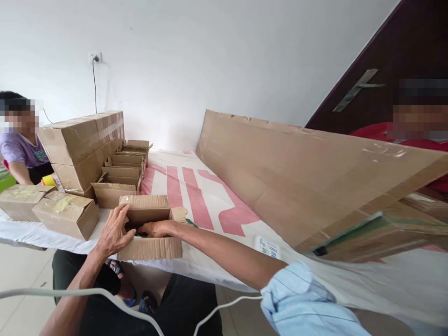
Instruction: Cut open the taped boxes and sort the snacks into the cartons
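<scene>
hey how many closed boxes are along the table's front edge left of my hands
2: the far-left box and the second box just right of it, nearer your left hand.

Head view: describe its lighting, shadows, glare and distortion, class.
In the head view, light is soft across the wall; shadow fills the open box around the right hand's fingers; small glints mark the large cardboard panel; near the right side, the door handle looks smeared and tilted.
</scene>
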The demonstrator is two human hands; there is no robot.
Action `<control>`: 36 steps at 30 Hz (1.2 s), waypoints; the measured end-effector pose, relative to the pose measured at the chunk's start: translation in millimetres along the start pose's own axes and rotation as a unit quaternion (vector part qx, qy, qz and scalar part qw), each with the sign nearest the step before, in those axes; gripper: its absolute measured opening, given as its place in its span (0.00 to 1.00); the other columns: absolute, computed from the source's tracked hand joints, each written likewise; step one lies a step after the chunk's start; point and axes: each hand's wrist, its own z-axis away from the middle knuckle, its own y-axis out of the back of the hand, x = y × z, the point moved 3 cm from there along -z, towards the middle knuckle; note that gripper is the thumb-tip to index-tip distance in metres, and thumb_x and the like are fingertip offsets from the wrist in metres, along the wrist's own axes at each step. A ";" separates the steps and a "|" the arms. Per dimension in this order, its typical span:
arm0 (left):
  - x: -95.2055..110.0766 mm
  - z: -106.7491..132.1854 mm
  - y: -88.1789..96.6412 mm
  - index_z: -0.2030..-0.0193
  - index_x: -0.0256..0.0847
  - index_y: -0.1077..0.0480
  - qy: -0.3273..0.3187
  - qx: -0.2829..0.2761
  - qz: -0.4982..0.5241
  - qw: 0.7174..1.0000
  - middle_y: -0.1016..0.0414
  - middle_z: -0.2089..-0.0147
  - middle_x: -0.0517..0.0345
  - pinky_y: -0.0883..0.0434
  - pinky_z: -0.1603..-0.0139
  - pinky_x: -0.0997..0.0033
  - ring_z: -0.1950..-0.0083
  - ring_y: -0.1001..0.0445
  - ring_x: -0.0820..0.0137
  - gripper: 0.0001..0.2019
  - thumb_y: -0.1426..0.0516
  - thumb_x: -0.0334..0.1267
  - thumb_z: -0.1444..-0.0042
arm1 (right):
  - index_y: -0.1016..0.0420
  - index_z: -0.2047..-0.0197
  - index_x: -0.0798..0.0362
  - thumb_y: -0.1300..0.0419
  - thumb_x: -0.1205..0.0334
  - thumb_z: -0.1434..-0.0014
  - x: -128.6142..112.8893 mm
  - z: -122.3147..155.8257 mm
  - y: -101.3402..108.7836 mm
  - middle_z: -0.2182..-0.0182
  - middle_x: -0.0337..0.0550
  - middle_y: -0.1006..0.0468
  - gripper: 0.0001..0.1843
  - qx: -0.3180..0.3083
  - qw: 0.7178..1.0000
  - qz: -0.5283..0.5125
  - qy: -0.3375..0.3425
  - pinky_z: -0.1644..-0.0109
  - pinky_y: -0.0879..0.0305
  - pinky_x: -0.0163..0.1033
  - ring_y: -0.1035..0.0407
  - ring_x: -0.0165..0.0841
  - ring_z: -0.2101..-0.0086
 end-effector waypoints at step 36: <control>75.8 -40.3 13.3 0.28 0.46 0.38 0.015 -0.025 0.099 0.995 0.19 0.43 0.47 0.22 0.45 0.51 0.45 0.20 0.51 0.39 0.30 0.41 0.45 | 0.18 0.47 0.47 0.30 0.33 0.39 -56.8 97.7 39.4 0.55 0.45 0.19 0.29 0.402 0.706 -0.561 0.159 0.53 0.25 0.45 0.24 0.41 0.55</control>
